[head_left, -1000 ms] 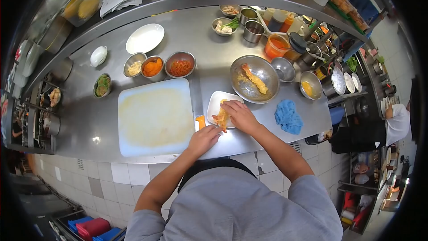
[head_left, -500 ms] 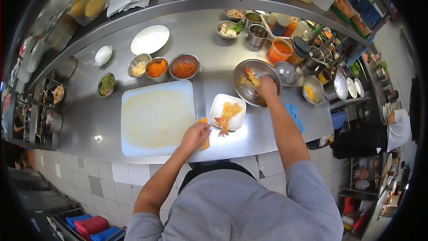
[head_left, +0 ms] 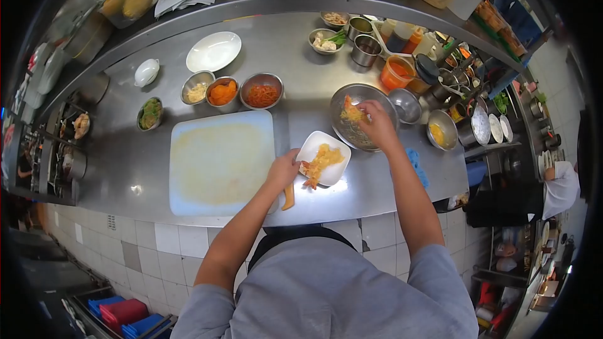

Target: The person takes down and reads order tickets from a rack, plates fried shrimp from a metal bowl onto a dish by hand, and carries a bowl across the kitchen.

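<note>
My left hand grips the left edge of a small white square dish. Battered fried shrimp lie in this dish, their tails toward its lower left. Over the large metal bowl, my right hand is closed on another fried shrimp, the fingertips at its right end. An orange handle lies below my left hand, beside the white cutting board.
Metal bowls of orange food, red shreds and greens stand behind the board. A white oval plate is farther back. At right are a blue cloth and a bowl of yellow liquid. A person stands far right.
My left hand has moved from beside the orange handle onto the dish, which is now tilted slightly. My right hand left the dish for the bowl and has taken hold of the shrimp there.
</note>
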`<state>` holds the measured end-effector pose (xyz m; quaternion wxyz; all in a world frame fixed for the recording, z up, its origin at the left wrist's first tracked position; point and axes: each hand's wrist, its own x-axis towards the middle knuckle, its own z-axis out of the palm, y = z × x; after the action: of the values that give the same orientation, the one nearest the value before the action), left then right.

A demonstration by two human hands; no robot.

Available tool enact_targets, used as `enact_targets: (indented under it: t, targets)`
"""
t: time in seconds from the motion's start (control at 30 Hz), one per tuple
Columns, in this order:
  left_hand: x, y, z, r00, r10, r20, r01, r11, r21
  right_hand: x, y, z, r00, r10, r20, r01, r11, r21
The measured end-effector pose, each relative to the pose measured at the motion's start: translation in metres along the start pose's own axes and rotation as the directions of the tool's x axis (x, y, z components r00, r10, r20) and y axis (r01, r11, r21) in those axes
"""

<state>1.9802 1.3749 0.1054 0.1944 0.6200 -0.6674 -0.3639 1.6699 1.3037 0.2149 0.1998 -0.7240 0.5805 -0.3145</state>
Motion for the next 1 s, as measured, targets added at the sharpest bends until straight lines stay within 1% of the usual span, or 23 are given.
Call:
enact_targets:
  t: [0.03, 0.07, 0.13, 0.17, 0.2, 0.23, 0.27, 0.3, 0.33, 0.37, 0.5, 0.57, 0.6, 0.67, 0.7, 0.73, 0.77, 0.87, 1.0]
  targets:
    - [0.004, 0.0, -0.002, 1.0, 0.002, 0.022, -0.003, 1.0, 0.017, -0.005, -0.014, -0.003, 0.993, -0.118, -0.022, 0.119, 0.992, 0.029]
    - [0.009, 0.001, -0.003, 0.999, 0.005, 0.044, -0.006, 0.999, 0.034, -0.01, -0.028, -0.005, 0.993, -0.114, -0.023, 0.114, 0.993, 0.027]
    - [0.02, 0.001, -0.006, 0.998, 0.028, 0.058, -0.029, 1.0, 0.011, -0.02, -0.054, -0.004, 0.942, -0.324, 0.09, 0.317, 0.944, 0.088]
    - [0.024, 0.002, -0.008, 0.997, 0.05, 0.066, -0.05, 0.999, -0.011, -0.027, -0.062, 0.003, 0.943, -0.321, 0.089, 0.313, 0.946, 0.087]
    - [0.029, 0.002, -0.011, 0.996, 0.052, 0.068, -0.051, 0.999, -0.011, -0.033, -0.07, 0.01, 0.918, -0.35, 0.183, 0.337, 0.936, 0.103]
    - [0.033, 0.003, -0.014, 0.992, 0.085, 0.091, -0.085, 0.996, -0.005, -0.038, -0.076, 0.016, 0.883, -0.379, 0.276, 0.359, 0.925, 0.122]
    - [0.036, 0.003, -0.016, 0.987, 0.117, 0.113, -0.118, 0.993, 0.0, -0.042, -0.077, 0.023, 0.883, -0.379, 0.276, 0.359, 0.925, 0.121]
    - [0.038, 0.002, -0.017, 0.987, 0.118, 0.112, -0.119, 0.993, -0.001, -0.046, -0.073, 0.035, 0.853, -0.402, 0.334, 0.391, 0.915, 0.102]
    - [0.041, 0.0, -0.018, 0.978, 0.169, 0.119, -0.173, 0.985, 0.025, -0.048, -0.068, 0.045, 0.818, -0.423, 0.391, 0.425, 0.901, 0.086]
    - [0.042, 0.0, -0.02, 0.968, 0.218, 0.126, -0.226, 0.973, 0.051, -0.049, -0.061, 0.052, 0.815, -0.427, 0.391, 0.429, 0.899, 0.087]
    - [0.035, 0.0, -0.024, 0.972, 0.195, 0.13, -0.204, 0.977, 0.065, -0.055, -0.04, 0.073, 0.841, -0.374, 0.391, 0.37, 0.925, 0.088]
    - [0.033, -0.007, -0.024, 0.974, 0.204, 0.1, -0.2, 0.979, -0.048, -0.056, -0.038, 0.075, 0.856, -0.357, 0.374, 0.352, 0.932, 0.085]
    - [0.031, -0.011, -0.025, 0.974, 0.203, 0.1, -0.199, 0.979, -0.047, -0.056, -0.037, 0.076, 0.852, -0.362, 0.379, 0.361, 0.929, 0.076]
    - [0.025, -0.014, -0.031, 0.981, 0.183, 0.058, -0.174, 0.975, -0.136, -0.055, -0.036, 0.078, 0.849, -0.367, 0.382, 0.37, 0.927, 0.067]
    - [0.022, -0.016, -0.034, 0.981, 0.184, 0.06, -0.175, 0.976, -0.133, -0.054, -0.036, 0.079, 0.848, -0.36, 0.389, 0.368, 0.928, 0.057]
    - [0.018, -0.017, -0.037, 0.991, 0.093, 0.097, -0.061, 0.953, -0.295, -0.054, -0.035, 0.08, 0.847, -0.353, 0.397, 0.365, 0.93, 0.047]
    - [0.014, -0.017, -0.038, 0.989, 0.008, 0.147, 0.059, 0.894, -0.444, -0.054, -0.034, 0.081, 0.848, -0.353, 0.395, 0.365, 0.93, 0.048]
    - [-0.002, -0.014, -0.04, 0.984, 0.034, 0.174, 0.057, 0.869, -0.491, -0.055, -0.029, 0.086, 0.856, -0.333, 0.395, 0.343, 0.938, 0.049]
    - [-0.013, -0.004, -0.042, 0.982, 0.025, 0.188, 0.078, 0.852, -0.518, -0.057, -0.025, 0.09, 0.87, -0.327, 0.369, 0.338, 0.94, 0.037]
